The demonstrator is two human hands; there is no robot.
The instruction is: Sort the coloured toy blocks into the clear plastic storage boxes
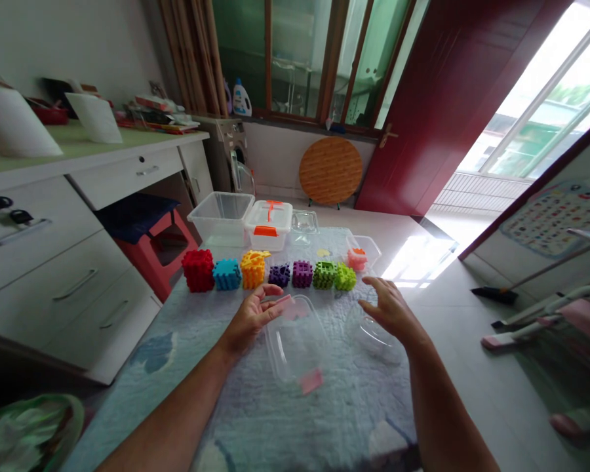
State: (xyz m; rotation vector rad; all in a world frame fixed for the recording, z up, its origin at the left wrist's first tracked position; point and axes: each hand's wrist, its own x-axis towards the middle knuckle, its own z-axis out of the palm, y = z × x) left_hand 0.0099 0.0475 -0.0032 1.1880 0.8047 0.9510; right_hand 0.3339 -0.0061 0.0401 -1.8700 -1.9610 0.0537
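Note:
My left hand (253,318) is closed on a clear plastic lid (297,344), with the thumb and fingers at its pink clip on the far edge. A second pink clip (311,381) sticks out at the near end. My right hand (391,308) is held with thumb and fingers apart, nothing between them. Under it lies a clear, rounded plastic piece (376,334), partly hidden by the hand. Beyond both hands stands a row of interlocking-block cubes, from a red cube (198,271) and a blue cube (227,275) to a lime-green cube (345,276).
Behind the cubes stand an open clear bin (221,219), a box with orange latches (269,226) and a small clear container (305,223). A small tub (364,252) with orange and pink pieces sits at right. A quilted cloth (187,367) covers the table.

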